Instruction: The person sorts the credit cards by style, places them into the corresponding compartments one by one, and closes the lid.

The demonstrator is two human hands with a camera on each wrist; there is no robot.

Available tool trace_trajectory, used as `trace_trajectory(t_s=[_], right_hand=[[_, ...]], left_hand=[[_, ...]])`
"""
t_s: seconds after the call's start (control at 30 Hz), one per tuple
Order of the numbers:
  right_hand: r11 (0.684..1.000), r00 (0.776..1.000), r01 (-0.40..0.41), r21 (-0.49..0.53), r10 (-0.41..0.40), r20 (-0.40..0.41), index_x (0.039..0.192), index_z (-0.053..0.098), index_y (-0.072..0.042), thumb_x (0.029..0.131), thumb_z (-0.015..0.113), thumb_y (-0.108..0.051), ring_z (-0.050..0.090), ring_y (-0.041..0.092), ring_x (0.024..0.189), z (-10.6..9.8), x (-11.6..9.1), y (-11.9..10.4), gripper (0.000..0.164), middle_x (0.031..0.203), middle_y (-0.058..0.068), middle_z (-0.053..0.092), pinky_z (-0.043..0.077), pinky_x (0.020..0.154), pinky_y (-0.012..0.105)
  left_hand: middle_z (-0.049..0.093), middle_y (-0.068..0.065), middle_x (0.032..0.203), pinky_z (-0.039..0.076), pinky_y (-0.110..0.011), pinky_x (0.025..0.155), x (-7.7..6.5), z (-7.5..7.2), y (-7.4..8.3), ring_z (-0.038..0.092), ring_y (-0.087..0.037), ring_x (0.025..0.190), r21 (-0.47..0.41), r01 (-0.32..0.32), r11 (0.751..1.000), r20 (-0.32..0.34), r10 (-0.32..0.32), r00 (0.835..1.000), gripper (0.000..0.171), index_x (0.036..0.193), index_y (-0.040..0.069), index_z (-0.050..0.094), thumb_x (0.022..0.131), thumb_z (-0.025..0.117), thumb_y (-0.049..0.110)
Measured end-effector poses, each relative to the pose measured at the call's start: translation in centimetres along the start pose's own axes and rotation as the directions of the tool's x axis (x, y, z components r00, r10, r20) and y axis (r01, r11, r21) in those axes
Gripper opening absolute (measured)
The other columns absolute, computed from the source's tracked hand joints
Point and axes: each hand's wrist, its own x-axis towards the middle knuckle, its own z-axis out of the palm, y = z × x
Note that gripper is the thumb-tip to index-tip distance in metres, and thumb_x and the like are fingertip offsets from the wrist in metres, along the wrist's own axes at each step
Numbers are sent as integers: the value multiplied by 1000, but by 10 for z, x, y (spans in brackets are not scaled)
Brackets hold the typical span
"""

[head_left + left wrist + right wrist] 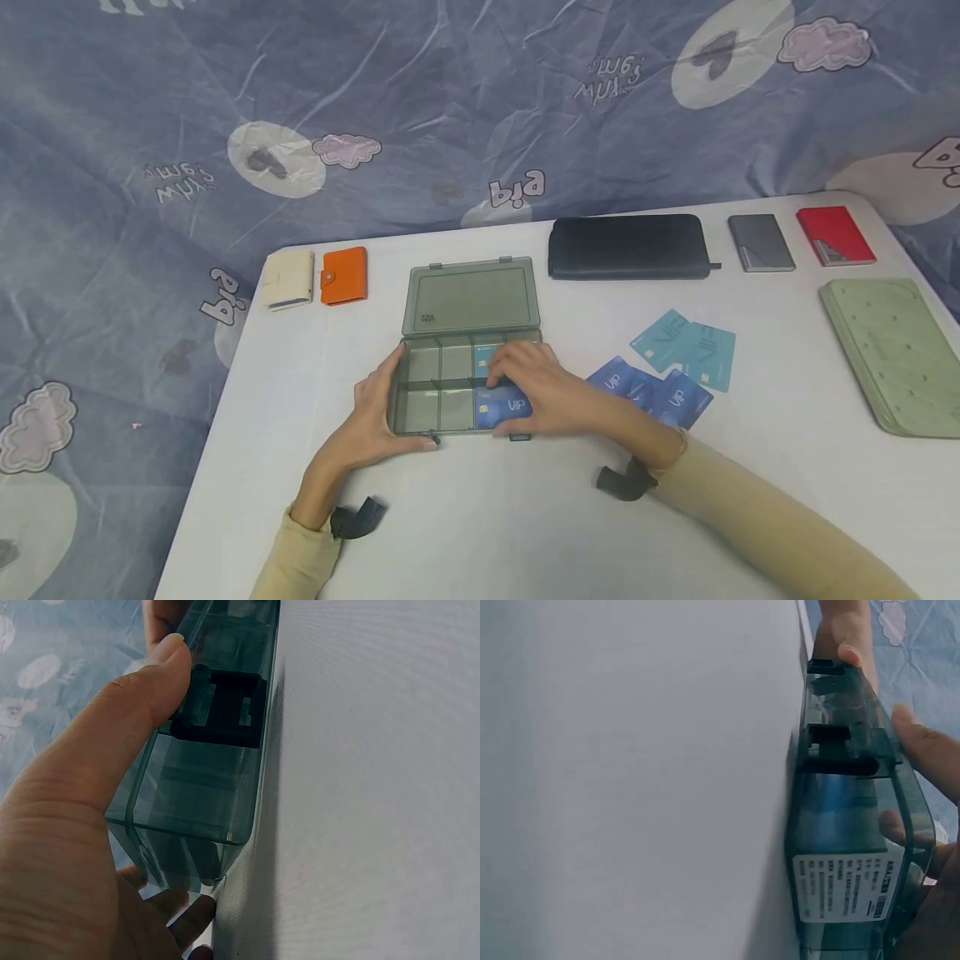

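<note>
A clear green-grey compartment box lies with its lid laid back. My left hand grips its left front corner, thumb on the front rim and fingers along the side. Over the right half is my right hand, fingers bent down into the box and thumb by the front rim. Beneath it lies a blue VIP card in a front compartment; whether the fingers pinch it is hidden. A teal card shows in the compartment behind.
Right of the box are loose teal cards and blue cards. Along the back lie a cream card holder, orange card holder, black wallet, grey case and red case. A green padded item sits far right.
</note>
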Motion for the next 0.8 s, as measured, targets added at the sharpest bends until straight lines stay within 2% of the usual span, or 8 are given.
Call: trace_trajectory(t_s=[0.17, 0.27, 0.4, 0.47, 0.6, 0.7, 0.8], right_hand=[[1000, 1000, 14, -22, -15, -11, 108, 56, -16, 71, 75, -51, 32, 20, 124, -2, -6, 1, 54, 123, 3, 48, 26, 96, 44], [999, 998, 32, -31, -34, -45, 109, 57, -16, 71, 75, -49, 32, 23, 127, -6, -12, 2, 54, 126, 4, 47, 27, 96, 45], [999, 996, 33, -24, -35, -80, 116, 56, -18, 71, 78, -44, 28, 25, 132, -21, -29, 10, 57, 135, 6, 42, 24, 100, 50], [1000, 997, 2, -19, -3, -78, 120, 55, -19, 70, 79, -42, 28, 24, 132, -33, -42, 19, 59, 136, 5, 41, 24, 99, 50], [991, 993, -119, -62, 117, -36, 123, 53, -21, 69, 81, -38, 33, 21, 127, -55, -73, 45, 64, 133, 2, 45, 30, 99, 49], [975, 980, -196, -104, 197, -6, 122, 54, -19, 66, 83, -34, 36, 23, 125, -65, -93, 64, 65, 131, 2, 47, 31, 99, 52], [965, 974, -224, -137, 228, 12, 120, 56, -20, 64, 85, -33, 36, 27, 125, -70, -103, 77, 65, 133, 6, 44, 30, 98, 55]], left_hand=[[11, -1, 156, 13, -46, 99, 0, 1, 0, 19, -22, 137, 2, 3, 1000, 1, -3, 1000, 131, 150, 19, 1, 54, 81, 60], [10, -1, 156, 13, -47, 99, 0, 1, 1, 18, -22, 137, 6, -2, 1000, 1, 2, 1000, 131, 150, 19, 2, 54, 82, 59], [10, -1, 156, 13, -47, 100, 0, 2, 1, 18, -22, 137, 10, -5, 1000, 2, 5, 1000, 131, 150, 19, 1, 54, 81, 60], [10, -1, 156, 13, -47, 100, 1, 2, 1, 18, -22, 138, 14, -9, 1000, 3, 9, 1000, 131, 150, 18, 1, 54, 81, 60], [11, -3, 156, 14, -47, 99, 1, 2, 1, 18, -23, 137, 17, -19, 1000, -1, 19, 1000, 131, 150, 17, 2, 54, 81, 60], [11, -4, 156, 15, -47, 99, 1, 2, 1, 19, -23, 137, 20, -22, 1000, -4, 22, 1000, 131, 150, 16, 2, 54, 82, 59], [11, -3, 156, 14, -47, 99, 0, 1, -1, 18, -23, 138, 20, -14, 1000, -8, 14, 1000, 131, 150, 17, 2, 54, 82, 58]])
